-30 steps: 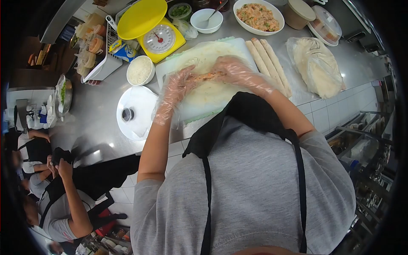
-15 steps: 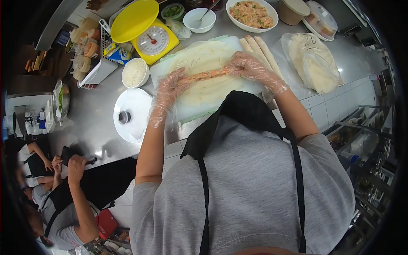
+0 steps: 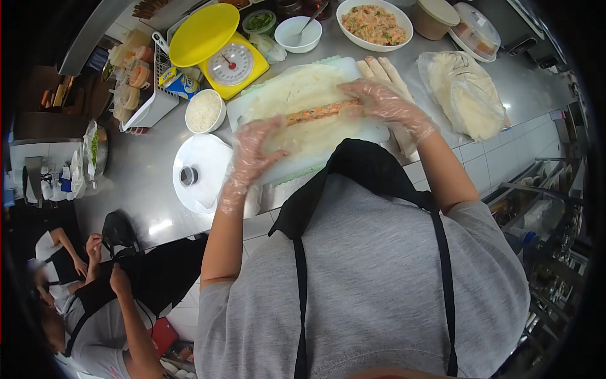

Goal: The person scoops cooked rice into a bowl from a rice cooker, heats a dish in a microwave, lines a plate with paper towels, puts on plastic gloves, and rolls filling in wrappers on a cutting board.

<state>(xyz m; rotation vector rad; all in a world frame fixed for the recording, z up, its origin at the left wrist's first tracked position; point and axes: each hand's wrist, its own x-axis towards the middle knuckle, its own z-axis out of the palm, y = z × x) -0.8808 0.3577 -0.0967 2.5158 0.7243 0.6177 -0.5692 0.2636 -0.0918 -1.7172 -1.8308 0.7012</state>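
A narrow strip of orange-flecked filling (image 3: 319, 113), coarse and moist-looking, runs in a slightly slanted line across the middle of a thin, pale, semi-translucent wrapper sheet (image 3: 312, 79). The sheet lies flat over a whitish cutting board (image 3: 375, 132), with wavy pale green edging showing at the board's near side.

Both hands wear loose, clear plastic gloves that crinkle around the wrists. The left hand (image 3: 254, 148) lies at the strip's left end, palm turned inward, its fingers and thumb spread apart. The right hand (image 3: 384, 104) reaches in over the opposite end, forearm angled inward, the fingers extended and parted from the thumb; whether it presses on the filling cannot be told. The strip lies between the two hands, most of its length uncovered.

Just beyond the right hand lie pale, slender rolls (image 3: 402, 79), side by side, and then a clear plastic bag of pale sheets (image 3: 464, 95), limp and creased. Above the board stand a white bowl of chunky orange mixture (image 3: 375, 26) and a smaller white bowl (image 3: 293, 39) with a spoon. On the left are a yellow dial scale (image 3: 232, 66) and a bowl of white grains (image 3: 205, 110).
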